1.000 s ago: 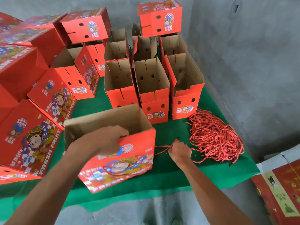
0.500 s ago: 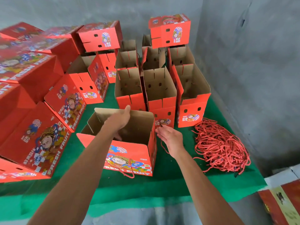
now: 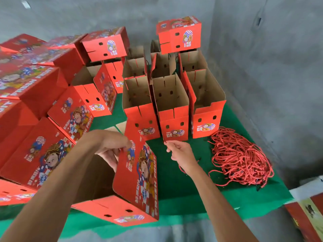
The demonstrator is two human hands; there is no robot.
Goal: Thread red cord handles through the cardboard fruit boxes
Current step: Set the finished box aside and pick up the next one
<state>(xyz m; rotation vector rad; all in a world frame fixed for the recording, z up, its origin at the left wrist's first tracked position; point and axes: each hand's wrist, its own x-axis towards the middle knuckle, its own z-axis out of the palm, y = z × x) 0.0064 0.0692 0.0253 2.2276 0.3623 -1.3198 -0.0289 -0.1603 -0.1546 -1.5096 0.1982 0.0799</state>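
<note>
Head view: open fruit box [image 3: 138, 173] tilted at the near edge of the green-covered counter [image 3: 201, 194], open top facing the person, brown cardboard inside. Outer walls glossy red; the long side shows a cartoon face and "FRESH FRUIT" in white; the short near-side panel has two small slots and a colour logo. Left hand [image 3: 111, 147] grips the box's upper rim, fingers curled over the edge, thumb on the printed side. Right hand [image 3: 181, 151] just beside the box toward the counter's right edge, fingertips pinching one red cord [image 3: 182, 169]; the thin twisted strand trails down under the wrist to the cloth. Cannot tell whether the cord is in a hole of the box. Pile of red cords [image 3: 239, 158] lies loose and tangled by the right edge, apart from the hand. Three open boxes [image 3: 172, 117] stand upright in a row behind the hands, flaps up, two slots in each front; more behind them toward the far edge. Closed boxes [image 3: 40, 154] stacked along the left edge, one closed box [image 3: 178, 34] on top of the far row. Grey concrete wall [image 3: 271, 67] at the far and right sides.
</note>
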